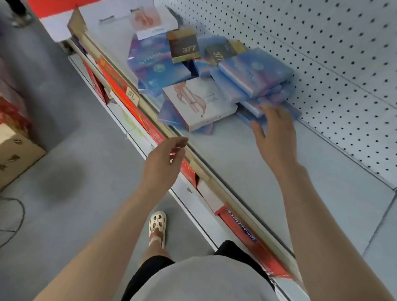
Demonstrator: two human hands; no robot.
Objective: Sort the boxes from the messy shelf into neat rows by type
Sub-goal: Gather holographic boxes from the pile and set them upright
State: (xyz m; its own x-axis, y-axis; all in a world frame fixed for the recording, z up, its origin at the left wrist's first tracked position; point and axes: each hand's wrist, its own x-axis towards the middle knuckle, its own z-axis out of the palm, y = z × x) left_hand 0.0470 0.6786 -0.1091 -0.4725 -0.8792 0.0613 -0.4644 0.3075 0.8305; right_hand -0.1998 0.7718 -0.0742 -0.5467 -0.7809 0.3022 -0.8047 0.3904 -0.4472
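Note:
A messy heap of boxes lies on the white shelf (238,156). Several blue boxes (256,73) are stacked askew. A white box with a pink figure (199,103) leans over blue ones at the front. Two dark boxes marked 377 (184,46) sit on top towards the back, and another white box (150,20) lies behind them. My right hand (274,132) reaches over the shelf with fingers spread, its fingertips at the lowest blue boxes of the heap's near end; it holds nothing. My left hand (163,160) hovers at the shelf's front rail, fingers loosely curled and empty.
A white pegboard (331,53) backs the shelf. Red boxes (118,84) fill the lower shelf beneath the wooden front rail (201,170). A cardboard box (8,157) stands on the grey floor at the left, with a black cable (8,222) near it.

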